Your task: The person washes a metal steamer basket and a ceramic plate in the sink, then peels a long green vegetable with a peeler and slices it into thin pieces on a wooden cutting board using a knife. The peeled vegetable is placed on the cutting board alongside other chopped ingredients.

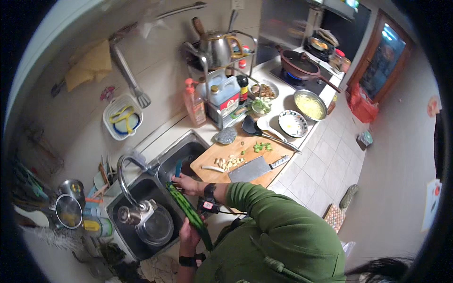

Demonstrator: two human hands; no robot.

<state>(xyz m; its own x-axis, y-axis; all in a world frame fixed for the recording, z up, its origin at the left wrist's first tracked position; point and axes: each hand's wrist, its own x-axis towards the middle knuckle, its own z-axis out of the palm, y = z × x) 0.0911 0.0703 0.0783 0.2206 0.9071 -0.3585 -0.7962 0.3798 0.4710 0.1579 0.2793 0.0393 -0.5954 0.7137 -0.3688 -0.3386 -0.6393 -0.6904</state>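
Observation:
My left hand [189, 234] is closed around the lower part of a long cucumber [184, 204], which is held slanting over the sink's near edge. Light and dark green patches run along the cucumber's skin. In my right hand [187, 184] is a blue-handled tool [178, 168], apparently a peeler, at the cucumber's far end. Its blade is mostly hidden by my fingers. Below lies a double-basin sink [160, 177]. A clear round bowl [154, 225] sits in the left basin beneath the faucet [122, 171].
Right of the sink, a wooden cutting board [208, 155] holds a cleaver [250, 169], chopped garlic [229, 162] and green pieces [262, 146]. A spatula [252, 126], a patterned bowl [293, 123] and a bowl of yellow shreds [310, 104] stand beyond. A lidded pan [300, 64] sits over a blue flame.

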